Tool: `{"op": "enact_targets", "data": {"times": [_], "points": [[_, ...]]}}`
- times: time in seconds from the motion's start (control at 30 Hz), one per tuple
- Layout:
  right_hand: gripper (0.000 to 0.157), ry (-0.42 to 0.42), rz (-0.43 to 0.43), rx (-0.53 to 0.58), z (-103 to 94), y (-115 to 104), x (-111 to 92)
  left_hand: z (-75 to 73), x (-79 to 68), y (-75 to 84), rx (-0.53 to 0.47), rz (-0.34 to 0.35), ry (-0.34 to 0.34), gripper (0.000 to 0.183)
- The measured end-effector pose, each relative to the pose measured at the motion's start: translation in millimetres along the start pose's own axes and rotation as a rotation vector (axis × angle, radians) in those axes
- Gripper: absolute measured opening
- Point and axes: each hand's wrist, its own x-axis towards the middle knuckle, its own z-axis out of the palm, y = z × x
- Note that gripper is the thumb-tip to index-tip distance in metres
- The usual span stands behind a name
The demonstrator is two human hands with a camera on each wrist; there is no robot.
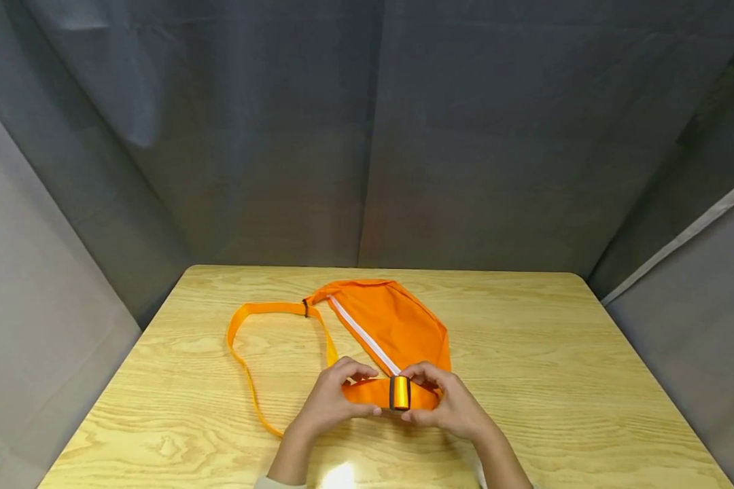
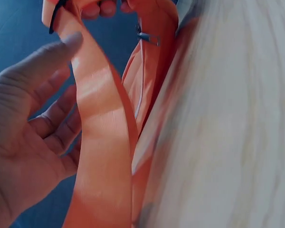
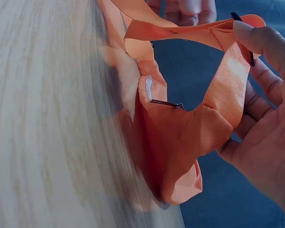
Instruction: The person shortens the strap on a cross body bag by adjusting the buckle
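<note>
An orange sling bag (image 1: 404,319) lies on the table in the head view, its white zipper (image 1: 362,331) running diagonally across it. At the near end, a wide strap (image 1: 367,391) is lifted between both hands, with a black strap slider (image 1: 392,392) on it. My left hand (image 1: 330,402) holds the strap left of the slider, thumb in front and fingers behind. From the other side, my right hand (image 1: 455,406) pinches the strap at the slider; its thumb lies by the black bar in the right wrist view. A metal zipper pull (image 3: 166,103) hangs below.
The rest of the strap (image 1: 237,326) loops out over the tabletop (image 1: 556,353) to the left. A second black ring (image 1: 306,308) joins it to the bag's far corner. Dark curtains (image 1: 477,136) hang behind the table.
</note>
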Motion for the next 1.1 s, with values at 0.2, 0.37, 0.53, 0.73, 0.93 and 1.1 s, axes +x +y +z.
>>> {"op": "enact_targets", "data": {"times": [0.2,0.37,0.53,0.73,0.93,1.1], "points": [[0.046,0.010,0.005,0.020,0.1,4.5,-0.9,-3.0,-1.8,-2.0,0.036,-0.044,0.006,0.038],[0.046,0.008,0.025,0.039,0.0,6.3,-1.4,-3.4,-2.5,-1.9,0.046,-0.047,-0.014,0.030],[0.046,0.021,0.047,0.021,-0.4,5.3,-1.7,-4.2,-3.3,1.3,0.068,-0.034,-0.021,0.025],[0.046,0.043,0.047,0.004,-1.5,4.1,-1.7,-4.6,-4.1,6.1,0.089,-0.014,0.008,0.026],[0.046,0.037,0.052,0.007,-2.2,4.5,-1.9,-5.2,-5.3,3.1,0.048,-0.025,-0.005,0.024],[0.047,0.045,0.063,-0.010,-4.2,5.1,-3.5,-13.5,-8.7,-0.6,0.032,-0.075,-0.023,0.021]]}}
